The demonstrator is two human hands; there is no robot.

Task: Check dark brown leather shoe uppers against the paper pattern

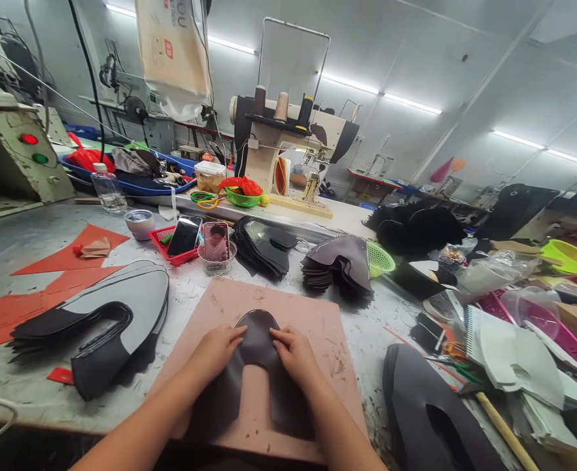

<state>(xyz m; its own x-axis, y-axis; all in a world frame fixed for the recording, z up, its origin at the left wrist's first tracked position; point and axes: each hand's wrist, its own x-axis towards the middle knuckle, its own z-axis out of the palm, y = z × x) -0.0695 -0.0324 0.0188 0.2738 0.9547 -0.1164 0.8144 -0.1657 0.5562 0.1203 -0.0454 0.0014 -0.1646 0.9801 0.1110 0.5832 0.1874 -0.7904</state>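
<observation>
A dark grey, U-shaped shoe upper piece [259, 337] lies on a pink board [318, 320] right in front of me, its rounded toe end pointing away. My left hand [222, 350] grips its left edge near the toe, thumb and fingers drawn together. On the opposite edge, my right hand [292, 352] has a similar pinching hold. Both forearms cover parts of the two legs of the piece. Behind the board sit a stack of black pieces [263, 245] and a stack of brownish-grey upper pieces [342, 261].
More stacked uppers [146, 294] lie left, and a dark stack [430, 405] lies right. A phone [216, 242] leans in a clear tub beside a red basket [175, 252]. Behind stands a sewing machine [288, 131]. Papers [519, 360] and a pink crate [528, 320] crowd the right.
</observation>
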